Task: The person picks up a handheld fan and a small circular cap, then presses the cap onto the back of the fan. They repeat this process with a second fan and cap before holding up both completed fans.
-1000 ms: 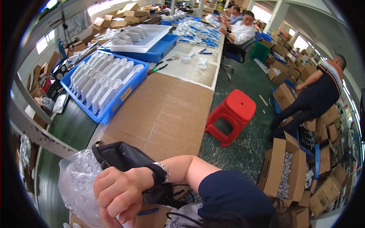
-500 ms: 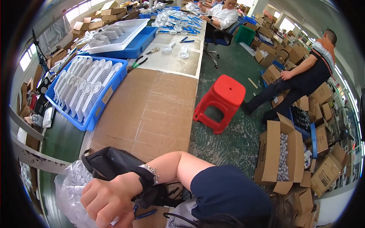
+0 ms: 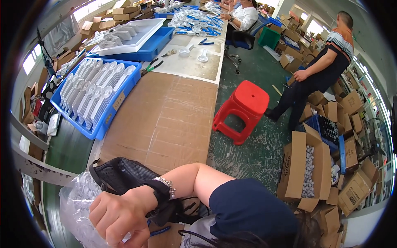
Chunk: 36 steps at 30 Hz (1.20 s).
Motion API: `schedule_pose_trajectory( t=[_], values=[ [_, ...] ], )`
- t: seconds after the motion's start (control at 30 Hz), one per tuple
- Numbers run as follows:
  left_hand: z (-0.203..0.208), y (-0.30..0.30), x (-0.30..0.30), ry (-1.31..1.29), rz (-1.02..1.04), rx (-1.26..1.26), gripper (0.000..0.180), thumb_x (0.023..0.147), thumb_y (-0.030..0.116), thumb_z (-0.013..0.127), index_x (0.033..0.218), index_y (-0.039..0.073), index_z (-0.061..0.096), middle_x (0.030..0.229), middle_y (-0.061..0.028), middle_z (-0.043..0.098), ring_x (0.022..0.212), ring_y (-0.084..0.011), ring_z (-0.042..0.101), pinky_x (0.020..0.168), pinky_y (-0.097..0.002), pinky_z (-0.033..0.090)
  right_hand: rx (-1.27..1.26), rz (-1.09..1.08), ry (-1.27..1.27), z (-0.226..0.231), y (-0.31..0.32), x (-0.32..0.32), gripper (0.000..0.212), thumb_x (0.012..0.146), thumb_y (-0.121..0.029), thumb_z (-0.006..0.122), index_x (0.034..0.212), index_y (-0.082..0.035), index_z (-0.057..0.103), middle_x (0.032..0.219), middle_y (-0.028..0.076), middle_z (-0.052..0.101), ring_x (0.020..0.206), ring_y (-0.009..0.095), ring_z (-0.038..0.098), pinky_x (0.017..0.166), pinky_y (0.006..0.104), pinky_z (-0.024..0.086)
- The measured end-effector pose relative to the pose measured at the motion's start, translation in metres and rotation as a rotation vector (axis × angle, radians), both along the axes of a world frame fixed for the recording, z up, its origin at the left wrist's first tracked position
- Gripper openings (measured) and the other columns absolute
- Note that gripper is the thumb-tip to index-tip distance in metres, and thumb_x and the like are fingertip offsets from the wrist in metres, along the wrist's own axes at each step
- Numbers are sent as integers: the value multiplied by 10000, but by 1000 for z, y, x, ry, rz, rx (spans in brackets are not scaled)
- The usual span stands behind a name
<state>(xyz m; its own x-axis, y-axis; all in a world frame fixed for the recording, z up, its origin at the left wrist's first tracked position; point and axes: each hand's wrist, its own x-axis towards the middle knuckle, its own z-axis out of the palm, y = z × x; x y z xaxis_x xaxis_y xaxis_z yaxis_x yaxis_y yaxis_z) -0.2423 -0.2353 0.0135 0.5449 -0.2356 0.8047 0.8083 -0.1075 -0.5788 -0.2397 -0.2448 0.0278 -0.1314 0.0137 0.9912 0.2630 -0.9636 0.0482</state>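
Note:
My right hand [image 3: 118, 215] reaches in from the lower right, wearing a black wrist strap [image 3: 160, 194] and a beaded bracelet [image 3: 170, 188]. Its fingers are curled and pinched together, palm down. A bit of something white shows at the fingertips, too small to name. Beside the hand lies a clear plastic bag [image 3: 78, 197] of small white parts. Behind the wrist sits a black mesh bag [image 3: 124, 175]. Blue handles of a tool [image 3: 160, 231] show on the cardboard below the wrist, partly hidden. My left hand is out of view.
A blue crate [image 3: 99, 133] holds rows of white paddle-shaped parts. Green-handled cutters [image 3: 152, 67] lie on the cardboard-covered table [image 3: 159, 115]. A red stool [image 3: 250, 97] stands right of it. One co-worker [image 3: 331, 53] stands among cartons [image 3: 291, 169]; another [image 3: 244, 18] sits farther back.
The standing co-worker has straightened up and shifted left. The seated co-worker's head sits higher. The view has tilted slightly, while my right hand keeps nearly the same pose.

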Motion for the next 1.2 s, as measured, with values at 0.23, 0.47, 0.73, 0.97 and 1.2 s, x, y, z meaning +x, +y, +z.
schedule_pose_trajectory(
  t=[0.23, 0.47, 0.73, 0.97, 1.2],
  values=[
    [-18, 6, 81, -726, 312, 455, 212, 835, 249, 472, 963, 93, 409, 844, 11, 501, 718, -135, 476, 642, -243, 385, 68, 6, 60, 1, -2, 3, 113, 741, -211, 548, 757, -104, 515, 749, 41, 540, 637, 230, 512, 557, 314, 396],
    [-20, 49, 166, -1568, 754, 1103, 467, 924, 341, 334, 1282, 44, 286, 1062, -113, 474, 909, -177, 535, 748, -277, 472, 372, 96, 301, 4, -3, 3, 348, 774, -149, 538, 1081, 3, 477, 1011, 159, 500, 905, 314, 503, 786, 359, 420],
    [-19, 45, 151, -1472, 1015, 1335, 542, 933, 286, 360, 1359, 33, 139, 1328, -177, 289, 1171, -275, 400, 988, -372, 341, 450, 182, 413, 7, 0, -2, 410, 758, -90, 542, 1147, 6, 456, 1017, 160, 509, 914, 314, 518, 787, 350, 429],
    [-41, 37, 177, -1439, 1041, 1337, 522, 934, 283, 363, 1353, 24, 190, 1321, -165, 310, 1164, -252, 400, 952, -341, 364, 455, 267, 381, 4, -1, 10, 392, 735, -72, 542, 1117, -16, 475, 972, 153, 511, 864, 301, 521, 743, 345, 435],
    [-24, 34, 157, -1571, 1183, 1260, 453, 928, 271, 357, 1301, 29, 273, 1250, -162, 376, 1115, -262, 436, 950, -351, 370, 488, 227, 185, -1, 2, 17, 235, 713, -32, 543, 937, -63, 607, 851, 86, 545, 735, 206, 528, 605, 290, 442]
  ],
)
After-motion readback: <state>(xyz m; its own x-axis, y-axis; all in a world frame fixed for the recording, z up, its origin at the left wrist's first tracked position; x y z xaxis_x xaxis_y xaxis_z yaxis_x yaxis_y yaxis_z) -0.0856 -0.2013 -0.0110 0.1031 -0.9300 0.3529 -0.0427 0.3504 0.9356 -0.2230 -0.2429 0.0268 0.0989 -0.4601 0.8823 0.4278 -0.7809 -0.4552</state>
